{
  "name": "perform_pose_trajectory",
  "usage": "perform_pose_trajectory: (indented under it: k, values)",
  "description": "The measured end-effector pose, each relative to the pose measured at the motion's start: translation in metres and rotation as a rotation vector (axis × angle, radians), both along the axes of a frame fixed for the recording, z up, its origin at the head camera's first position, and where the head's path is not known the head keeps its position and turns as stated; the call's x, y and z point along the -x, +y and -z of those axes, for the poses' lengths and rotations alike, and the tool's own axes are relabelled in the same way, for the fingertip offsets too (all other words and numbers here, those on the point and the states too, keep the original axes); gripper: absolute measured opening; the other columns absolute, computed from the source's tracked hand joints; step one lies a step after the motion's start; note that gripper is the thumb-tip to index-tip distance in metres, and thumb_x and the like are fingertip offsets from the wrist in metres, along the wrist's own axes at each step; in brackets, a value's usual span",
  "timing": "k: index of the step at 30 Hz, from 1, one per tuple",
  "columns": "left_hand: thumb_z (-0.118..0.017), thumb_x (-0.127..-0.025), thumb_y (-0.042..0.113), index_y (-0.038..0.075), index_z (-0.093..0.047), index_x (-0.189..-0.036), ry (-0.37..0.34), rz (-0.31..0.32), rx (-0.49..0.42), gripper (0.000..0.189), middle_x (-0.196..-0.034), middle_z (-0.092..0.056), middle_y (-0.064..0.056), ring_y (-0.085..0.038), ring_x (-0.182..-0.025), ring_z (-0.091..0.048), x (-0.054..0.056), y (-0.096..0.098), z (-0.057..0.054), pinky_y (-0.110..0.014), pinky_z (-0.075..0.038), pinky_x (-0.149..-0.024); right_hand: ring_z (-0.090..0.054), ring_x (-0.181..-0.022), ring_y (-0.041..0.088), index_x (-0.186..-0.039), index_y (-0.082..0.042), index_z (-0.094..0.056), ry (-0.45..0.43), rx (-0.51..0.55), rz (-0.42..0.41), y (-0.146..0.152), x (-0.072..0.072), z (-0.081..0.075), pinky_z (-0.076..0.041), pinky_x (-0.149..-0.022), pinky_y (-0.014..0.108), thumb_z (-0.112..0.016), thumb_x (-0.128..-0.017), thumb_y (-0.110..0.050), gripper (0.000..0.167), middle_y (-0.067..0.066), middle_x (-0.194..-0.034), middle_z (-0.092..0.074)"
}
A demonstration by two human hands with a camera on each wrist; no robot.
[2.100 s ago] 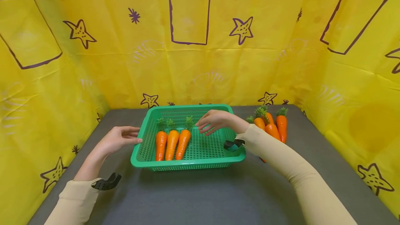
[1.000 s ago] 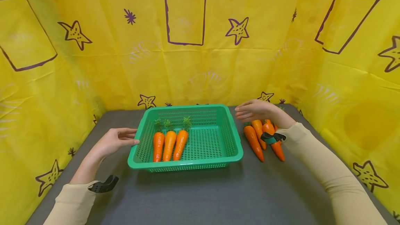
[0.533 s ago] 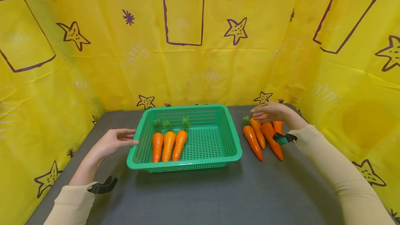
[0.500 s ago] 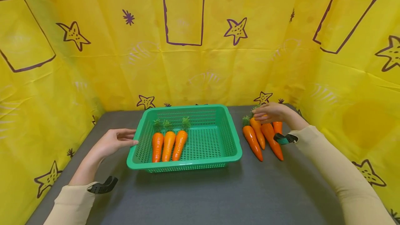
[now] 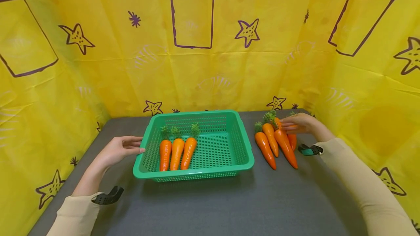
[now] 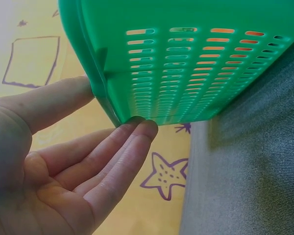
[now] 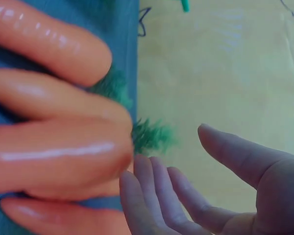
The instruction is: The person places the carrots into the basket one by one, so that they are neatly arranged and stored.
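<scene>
My left hand point(image 5: 119, 150) touches the left rim of a green plastic basket point(image 5: 193, 172). Seen from the left wrist, its thumb meets the rim and its extended fingers point(image 6: 120, 171) lie against the perforated outer wall. Three orange carrots point(image 5: 177, 152) with leafy green tops lie side by side in the basket's left half. Right of the basket, several more carrots point(image 5: 265, 148) are bunched together. My right hand point(image 5: 303, 122) is at the rear right of this bunch, fingertips right at the carrots' top ends, thumb spread apart in the right wrist view; it holds nothing.
Everything stands on a dark grey table point(image 5: 210, 207). Yellow cloth point(image 5: 197, 75) with purple star and frame drawings rises behind the table and along both sides. A black band point(image 5: 108, 196) is on the left wrist, another point(image 5: 310, 150) on the right.
My right hand has travelled from above the basket rightward, across the carrot bunch to its right side, uncovering more carrots. My left hand stays at the basket's rim.
</scene>
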State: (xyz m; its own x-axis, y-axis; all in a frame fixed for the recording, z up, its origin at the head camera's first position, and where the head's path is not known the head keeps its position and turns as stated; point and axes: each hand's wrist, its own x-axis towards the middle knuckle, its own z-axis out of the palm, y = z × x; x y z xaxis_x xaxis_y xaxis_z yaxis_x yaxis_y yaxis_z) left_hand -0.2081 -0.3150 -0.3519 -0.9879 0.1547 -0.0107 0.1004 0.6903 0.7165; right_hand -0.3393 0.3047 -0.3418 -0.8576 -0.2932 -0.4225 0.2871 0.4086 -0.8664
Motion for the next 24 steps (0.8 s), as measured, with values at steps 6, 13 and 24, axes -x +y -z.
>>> perform_pose_trajectory:
  k: [6, 13, 24]
  values:
    - [-0.071, -0.085, 0.037, -0.002, -0.052, -0.133, 0.002, 0.001, 0.001, 0.064, -0.114, -0.066, -0.020, -0.029, -0.102, -0.066, 0.000, 0.000, 0.000, -0.048, -0.052, -0.088, -0.064, -0.105, 0.013, -0.146, 0.011, -0.019, -0.037, 0.045, 0.080, 0.018, -0.001, 0.008, -0.035, -0.110, 0.044, -0.049, -0.100, -0.021, 0.064, 0.007, -0.110, -0.067]
    - [-0.071, -0.085, 0.037, -0.002, -0.052, -0.133, 0.003, 0.000, 0.002, 0.065, -0.114, -0.066, -0.021, -0.030, -0.102, -0.066, 0.000, 0.001, -0.001, -0.049, -0.051, -0.089, -0.067, -0.088, 0.006, -0.146, 0.014, -0.010, -0.073, 0.134, 0.156, 0.036, -0.002, 0.022, -0.040, -0.106, 0.039, -0.048, -0.099, -0.014, 0.066, -0.007, -0.088, -0.068]
    - [-0.070, -0.085, 0.038, 0.000, -0.051, -0.134, 0.007, -0.002, 0.009, 0.065, -0.118, -0.064, -0.021, -0.033, -0.106, -0.063, -0.001, 0.000, 0.001, -0.051, -0.049, -0.090, -0.065, -0.080, 0.004, -0.136, 0.012, -0.030, -0.086, 0.041, 0.224, 0.050, -0.004, 0.041, -0.052, -0.093, 0.033, -0.056, -0.095, -0.018, 0.057, -0.007, -0.082, -0.066]
